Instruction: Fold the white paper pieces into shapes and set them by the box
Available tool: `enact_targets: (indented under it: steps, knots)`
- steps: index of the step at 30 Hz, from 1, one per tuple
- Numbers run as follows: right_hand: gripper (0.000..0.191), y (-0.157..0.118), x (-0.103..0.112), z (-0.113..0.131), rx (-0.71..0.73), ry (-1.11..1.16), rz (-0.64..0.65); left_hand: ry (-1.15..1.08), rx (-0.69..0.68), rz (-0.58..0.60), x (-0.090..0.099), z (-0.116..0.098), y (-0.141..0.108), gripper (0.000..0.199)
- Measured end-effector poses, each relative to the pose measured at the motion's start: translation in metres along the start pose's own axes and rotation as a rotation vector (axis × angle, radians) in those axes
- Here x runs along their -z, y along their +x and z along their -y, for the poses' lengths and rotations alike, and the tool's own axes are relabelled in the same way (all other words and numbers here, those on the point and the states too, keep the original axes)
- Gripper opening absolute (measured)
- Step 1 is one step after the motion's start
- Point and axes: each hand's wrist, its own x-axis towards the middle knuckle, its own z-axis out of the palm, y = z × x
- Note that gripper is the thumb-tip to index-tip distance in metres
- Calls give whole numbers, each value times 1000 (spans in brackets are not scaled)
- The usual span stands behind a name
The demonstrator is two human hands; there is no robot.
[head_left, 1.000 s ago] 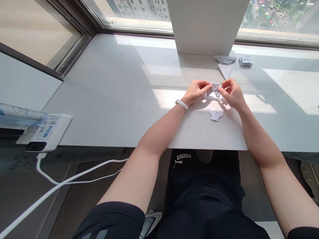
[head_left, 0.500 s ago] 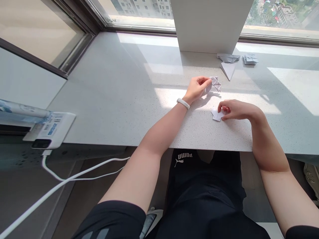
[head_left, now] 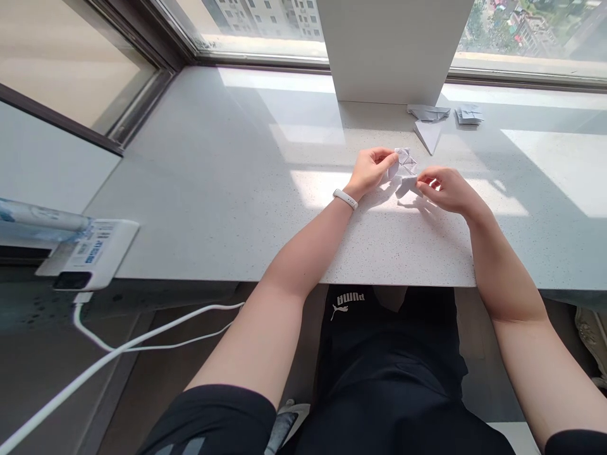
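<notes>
My left hand (head_left: pixel 371 169) pinches a small folded paper piece with printed lines (head_left: pixel 406 160), raised over the pale speckled counter. Just below and to the right of it, my right hand (head_left: pixel 440 188) grips a smaller white folded paper (head_left: pixel 406 186) between thumb and fingers. The two papers are very close; whether they touch I cannot tell. Behind them lie a pointed white folded paper (head_left: pixel 429 134), a flat long folded paper (head_left: pixel 429 113) and a small stack of folded paper (head_left: pixel 469 114).
The speckled counter (head_left: pixel 213 189) runs along the windows, with a grey pillar (head_left: pixel 389 50) at its back edge. A white power bank (head_left: pixel 102 256) with a white cable (head_left: pixel 123 347) sits at the left front corner.
My right hand has lifted the white folded paper from the counter and moved it up towards the printed piece. My left hand keeps its hold. The view has shifted slightly.
</notes>
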Motion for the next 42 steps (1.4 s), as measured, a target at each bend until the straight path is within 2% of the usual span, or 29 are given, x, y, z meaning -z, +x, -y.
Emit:
enact_targets:
  steps: [6,10,14,21,29,38,42]
  knots:
    - [41,10,-11,-12,-44,152,-204,6,-6,30,-1,-1,-1,40]
    - [42,16,-17,-18,-75,173,-287,16,-14,61,-2,0,-1,47]
    - [45,21,-22,-25,-112,175,-302,22,-9,87,-3,-2,-2,52]
    - [54,21,-31,-29,-182,254,-345,-15,0,147,-1,-5,-3,48]
    - [58,22,-36,-27,-203,329,-373,-62,-25,160,1,4,-1,47]
    - [56,25,-42,-34,-203,344,-378,-93,-3,161,-1,-9,-5,44]
    - [58,27,-45,-37,-185,357,-392,-84,-5,150,-1,-8,-5,46]
